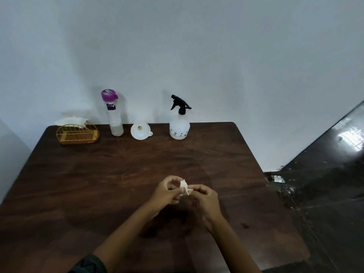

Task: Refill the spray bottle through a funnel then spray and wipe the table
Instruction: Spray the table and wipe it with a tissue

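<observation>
A white spray bottle (179,127) with a black trigger head stands upright at the back of the dark wooden table (118,174). A white funnel (140,130) lies on its side to the bottle's left. Further left stands a tall clear water bottle (115,117) with a purple cap. Over the table's middle, my left hand (167,191) and my right hand (204,198) are close together, both pinching a small crumpled white tissue (184,187) between their fingertips.
A gold wire napkin holder (77,133) with white tissues sits at the back left corner. A pale wall runs behind the table. Dark glossy floor (325,184) with white specks lies beyond the table's right edge.
</observation>
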Tool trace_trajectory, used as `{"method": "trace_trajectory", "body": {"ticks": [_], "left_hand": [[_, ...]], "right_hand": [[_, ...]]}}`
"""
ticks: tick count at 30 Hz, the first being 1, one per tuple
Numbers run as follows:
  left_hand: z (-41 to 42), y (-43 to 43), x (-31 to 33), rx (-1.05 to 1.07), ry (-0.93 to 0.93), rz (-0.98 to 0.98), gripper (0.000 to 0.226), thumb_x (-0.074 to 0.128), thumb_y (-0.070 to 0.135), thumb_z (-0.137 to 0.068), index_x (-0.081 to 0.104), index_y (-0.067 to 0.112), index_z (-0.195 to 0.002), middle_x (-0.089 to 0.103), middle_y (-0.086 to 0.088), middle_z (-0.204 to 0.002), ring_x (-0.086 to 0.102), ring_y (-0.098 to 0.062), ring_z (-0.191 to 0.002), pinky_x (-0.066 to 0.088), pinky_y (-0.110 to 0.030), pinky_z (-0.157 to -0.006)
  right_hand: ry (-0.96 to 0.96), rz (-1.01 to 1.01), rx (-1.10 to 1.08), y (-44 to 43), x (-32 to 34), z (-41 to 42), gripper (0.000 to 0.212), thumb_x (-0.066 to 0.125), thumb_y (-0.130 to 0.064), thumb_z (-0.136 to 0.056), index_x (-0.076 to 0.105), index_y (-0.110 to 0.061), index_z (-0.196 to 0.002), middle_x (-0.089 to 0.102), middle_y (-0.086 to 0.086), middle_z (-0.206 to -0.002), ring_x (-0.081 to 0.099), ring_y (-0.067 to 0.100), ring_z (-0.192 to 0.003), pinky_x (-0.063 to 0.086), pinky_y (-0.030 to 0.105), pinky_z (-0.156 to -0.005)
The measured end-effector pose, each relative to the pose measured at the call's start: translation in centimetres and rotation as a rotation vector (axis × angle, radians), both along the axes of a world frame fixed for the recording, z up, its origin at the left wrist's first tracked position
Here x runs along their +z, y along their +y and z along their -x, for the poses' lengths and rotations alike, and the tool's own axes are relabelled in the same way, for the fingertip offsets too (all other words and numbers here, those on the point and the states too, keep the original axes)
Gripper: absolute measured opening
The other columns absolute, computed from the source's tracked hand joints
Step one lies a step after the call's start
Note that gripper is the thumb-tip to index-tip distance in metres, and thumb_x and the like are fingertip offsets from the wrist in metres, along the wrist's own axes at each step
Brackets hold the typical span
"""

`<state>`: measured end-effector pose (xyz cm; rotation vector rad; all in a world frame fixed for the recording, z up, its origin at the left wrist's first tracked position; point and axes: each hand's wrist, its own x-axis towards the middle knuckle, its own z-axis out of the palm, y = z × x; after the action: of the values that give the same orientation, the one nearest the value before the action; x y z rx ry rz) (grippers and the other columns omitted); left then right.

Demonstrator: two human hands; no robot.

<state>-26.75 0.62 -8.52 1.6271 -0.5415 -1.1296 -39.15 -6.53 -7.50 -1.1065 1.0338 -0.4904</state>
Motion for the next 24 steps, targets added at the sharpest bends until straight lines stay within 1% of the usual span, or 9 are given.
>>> {"method": "trace_trajectory", "body": {"ticks": [2, 4, 7, 10, 14, 16, 19, 21, 24], "left_hand": [[1.2, -2.0, -0.1, -0.018, 0.040, -0.011, 0.017, 0.064, 0.010, -0.087, 0.061, 0.024, -0.096, 0.061, 0.001, -0.080, 0.062, -0.007, -0.071, 0.055, -0.022, -0.062], [2.4, -3.7, -0.2, 0.026, 0.065, -0.018, 0.010, 0.064, 0.011, -0.087, 0.059, 0.019, -0.091, 0.063, -0.001, -0.081, 0.062, -0.008, -0.069, 0.055, -0.023, -0.062], [4.2, -5.8, -0.3, 0.129, 0.037, -0.006, 0.011, 0.065, 0.016, -0.087, 0.055, 0.014, -0.087, 0.063, 0.001, -0.073, 0.058, -0.004, -0.057, 0.051, -0.021, -0.059], [6.0, -7.7, 0.0, 0.210, 0.040, 0.029, 0.015, 0.066, 0.018, -0.087, 0.052, 0.013, -0.081, 0.062, 0.002, -0.067, 0.055, -0.004, -0.053, 0.049, -0.021, -0.056], [8.0, -10.0, 0.2, 0.269, 0.033, 0.020, 0.013, 0.062, 0.023, -0.089, 0.057, 0.013, -0.082, 0.066, 0.000, -0.073, 0.061, -0.008, -0.065, 0.052, -0.025, -0.065], [8.9, -11.0, 0.1, 0.269, 0.048, -0.015, 0.011, 0.057, 0.022, -0.092, 0.062, 0.014, -0.085, 0.069, 0.001, -0.080, 0.065, -0.009, -0.071, 0.053, -0.024, -0.067], [10.9, -13.2, -0.1, 0.245, 0.113, -0.062, 0.012, 0.053, 0.016, -0.095, 0.065, 0.017, -0.090, 0.071, -0.003, -0.090, 0.069, -0.011, -0.078, 0.052, -0.022, -0.067], [12.7, -15.1, -0.4, 0.168, 0.165, -0.065, 0.014, 0.051, 0.015, -0.096, 0.064, 0.019, -0.096, 0.072, -0.004, -0.096, 0.071, -0.013, -0.083, 0.053, -0.022, -0.069], [15.6, -18.5, -0.7, 0.000, 0.089, -0.084, 0.018, 0.049, 0.014, -0.096, 0.058, 0.024, -0.109, 0.071, 0.002, -0.100, 0.069, -0.008, -0.081, 0.053, -0.019, -0.071]], "right_hand": [[0.018, 0.050, 0.054, -2.2, 0.1, 1.1, 0.014, 0.063, 0.005, -0.077, 0.073, -0.004, -0.080, 0.071, 0.022, -0.086, 0.064, 0.029, -0.076, 0.052, 0.039, -0.070], [-0.017, -0.025, 0.102, -4.4, 0.0, 2.1, 0.022, 0.054, 0.011, -0.079, 0.072, 0.000, -0.087, 0.072, 0.019, -0.087, 0.067, 0.027, -0.078, 0.054, 0.033, -0.068], [-0.126, -0.131, 0.214, -7.5, -0.7, 3.5, 0.034, 0.046, 0.016, -0.079, 0.069, 0.000, -0.099, 0.071, 0.019, -0.098, 0.067, 0.028, -0.088, 0.054, 0.033, -0.073], [-0.188, -0.139, 0.248, -9.8, -0.9, 4.2, 0.026, 0.061, 0.007, -0.080, 0.065, -0.001, -0.105, 0.071, 0.018, -0.100, 0.067, 0.030, -0.091, 0.053, 0.043, -0.082], [-0.147, -0.078, 0.253, -12.0, -1.6, 5.1, 0.012, 0.066, -0.002, -0.081, 0.069, -0.002, -0.092, 0.070, 0.023, -0.095, 0.067, 0.035, -0.087, 0.055, 0.045, -0.079], [-0.110, -0.026, 0.252, -13.1, -1.7, 5.9, 0.011, 0.064, -0.002, -0.082, 0.070, -0.003, -0.092, 0.070, 0.023, -0.094, 0.067, 0.036, -0.087, 0.054, 0.049, -0.081], [-0.038, 0.178, 0.276, -15.3, -1.4, 8.2, 0.013, 0.069, -0.002, -0.078, 0.071, -0.008, -0.089, 0.073, 0.010, -0.086, 0.070, 0.020, -0.080, 0.058, 0.031, -0.070], [0.058, 0.360, 0.239, -17.3, -1.7, 10.4, 0.015, 0.070, -0.001, -0.077, 0.071, -0.014, -0.084, 0.072, 0.000, -0.082, 0.068, 0.012, -0.077, 0.053, 0.019, -0.067], [0.247, 0.564, 0.071, -21.5, -3.1, 14.4, 0.020, 0.067, 0.002, -0.076, 0.071, -0.017, -0.081, 0.070, -0.003, -0.082, 0.066, 0.012, -0.081, 0.049, 0.020, -0.076]]}}
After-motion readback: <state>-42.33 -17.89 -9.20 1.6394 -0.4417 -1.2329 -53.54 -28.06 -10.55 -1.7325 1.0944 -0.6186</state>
